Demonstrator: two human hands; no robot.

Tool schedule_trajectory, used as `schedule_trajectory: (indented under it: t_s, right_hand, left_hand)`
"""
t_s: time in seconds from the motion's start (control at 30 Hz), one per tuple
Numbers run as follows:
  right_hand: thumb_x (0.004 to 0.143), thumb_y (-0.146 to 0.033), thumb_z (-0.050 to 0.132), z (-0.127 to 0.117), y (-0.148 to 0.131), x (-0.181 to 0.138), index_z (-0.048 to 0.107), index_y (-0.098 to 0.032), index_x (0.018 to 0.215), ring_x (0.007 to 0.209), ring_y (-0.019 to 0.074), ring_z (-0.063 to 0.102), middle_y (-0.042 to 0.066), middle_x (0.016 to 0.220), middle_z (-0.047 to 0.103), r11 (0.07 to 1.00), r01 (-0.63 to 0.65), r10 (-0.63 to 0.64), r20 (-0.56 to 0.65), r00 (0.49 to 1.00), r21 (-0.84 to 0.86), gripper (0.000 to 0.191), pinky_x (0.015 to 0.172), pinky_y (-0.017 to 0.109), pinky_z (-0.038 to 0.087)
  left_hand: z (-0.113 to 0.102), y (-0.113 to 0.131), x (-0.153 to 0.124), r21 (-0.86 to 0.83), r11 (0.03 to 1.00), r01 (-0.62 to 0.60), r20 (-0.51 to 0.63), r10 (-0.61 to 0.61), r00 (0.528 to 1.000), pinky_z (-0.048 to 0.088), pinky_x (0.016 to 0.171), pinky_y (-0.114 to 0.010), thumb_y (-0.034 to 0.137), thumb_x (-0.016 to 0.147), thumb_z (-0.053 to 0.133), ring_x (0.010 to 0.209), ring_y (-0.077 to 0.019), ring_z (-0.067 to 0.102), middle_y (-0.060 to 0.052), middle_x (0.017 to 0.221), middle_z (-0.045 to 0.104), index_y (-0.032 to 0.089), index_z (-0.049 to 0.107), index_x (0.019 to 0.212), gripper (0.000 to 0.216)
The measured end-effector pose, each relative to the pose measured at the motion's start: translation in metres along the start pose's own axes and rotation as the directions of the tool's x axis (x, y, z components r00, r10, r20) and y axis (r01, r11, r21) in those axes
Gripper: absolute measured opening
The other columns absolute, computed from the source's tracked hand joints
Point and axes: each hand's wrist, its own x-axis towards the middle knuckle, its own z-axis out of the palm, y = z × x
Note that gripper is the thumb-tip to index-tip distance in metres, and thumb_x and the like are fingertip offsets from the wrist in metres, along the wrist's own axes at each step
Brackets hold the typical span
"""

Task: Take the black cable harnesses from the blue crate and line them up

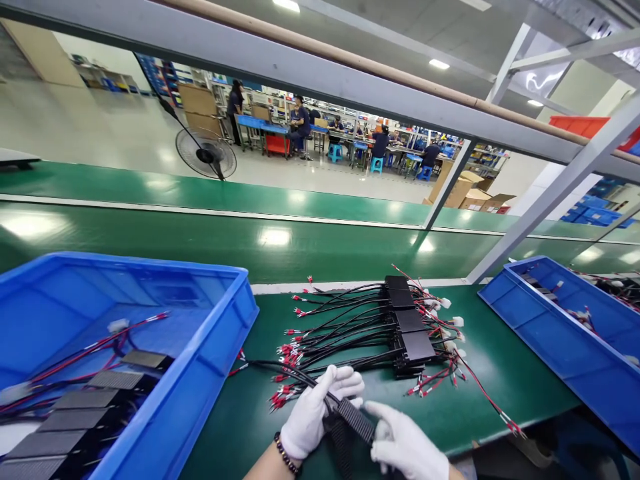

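Both my hands wear white gloves near the bottom middle of the view. My left hand point(317, 410) is closed round a black ribbed module point(353, 420) where its black cables leave it. My right hand point(403, 443) grips the other end of the same module. Just beyond my hands, a row of similar black modules point(407, 327) lies on the green bench point(500, 380), their black and red wires point(330, 327) fanned out to the left.
A large blue bin point(200, 373) at the left holds several modules and wires. Another blue bin point(565, 340) sits at the right. A green conveyor point(250, 240) runs behind the bench, grey frame posts point(545, 200) rise from it, and a fan point(206, 153) and seated people are far off.
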Motion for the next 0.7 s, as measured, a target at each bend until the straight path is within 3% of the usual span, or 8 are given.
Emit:
schedule_trajectory:
  t_s: [0.13,0.33,0.43,0.6,0.7]
  right_hand:
    - [0.071,-0.045,0.065,-0.027,-0.013,-0.006,0.045,-0.008,0.133,0.035,0.0037,0.034,-0.004,0.061,0.059,0.971,0.106,-0.086,-0.101,0.991,0.213,0.075,0.037,0.018,0.020]
    - [0.065,-0.046,0.077,-0.037,-0.010,0.003,0.056,-0.010,0.120,0.032,0.0022,0.033,-0.005,0.055,0.057,0.856,0.058,-0.003,-0.108,0.994,0.514,0.069,0.034,0.017,0.019]
    - [0.069,-0.048,0.076,-0.041,-0.005,0.004,0.059,-0.011,0.115,0.033,0.0032,0.039,-0.003,0.058,0.061,0.871,0.058,-0.011,-0.099,0.995,0.488,0.062,0.034,0.016,0.023]
    - [0.080,-0.064,0.061,-0.061,0.003,-0.002,0.064,-0.011,0.107,0.046,0.0133,0.061,0.007,0.069,0.069,0.932,0.041,-0.024,-0.051,0.998,0.359,0.059,0.042,0.021,0.041]
    - [0.076,-0.068,0.064,-0.080,0.005,-0.008,0.067,-0.011,0.105,0.063,0.0190,0.067,0.011,0.079,0.072,0.954,0.098,-0.043,-0.195,0.980,0.282,0.065,0.059,0.030,0.052]
  left_hand:
    - [-0.004,-0.003,-0.003,0.124,0.991,0.056,0.012,-0.058,0.998,0.054,0.076,-0.037,0.050,0.087,0.061,0.083,-0.0248,0.070,-0.015,0.094,0.073,0.009,0.068,0.102,0.044]
    - [-0.008,-0.006,-0.004,0.193,0.978,0.085,0.147,-0.114,0.983,0.057,0.065,-0.034,0.047,0.089,0.058,0.078,-0.0244,0.072,-0.018,0.100,0.073,0.009,0.068,0.109,0.044]
    - [-0.010,-0.006,-0.003,0.177,0.979,0.098,0.121,-0.121,0.985,0.058,0.065,-0.034,0.046,0.089,0.059,0.077,-0.0232,0.072,-0.018,0.103,0.073,0.010,0.067,0.111,0.043]
    - [-0.014,-0.009,0.000,0.200,0.971,0.130,-0.057,-0.121,0.991,0.060,0.060,-0.038,0.050,0.088,0.059,0.069,-0.0226,0.071,-0.015,0.097,0.074,0.010,0.062,0.118,0.049]
    - [-0.016,-0.011,0.001,0.198,0.972,0.129,-0.072,-0.117,0.991,0.060,0.060,-0.038,0.052,0.087,0.059,0.068,-0.0237,0.071,-0.013,0.087,0.074,0.010,0.063,0.115,0.050]
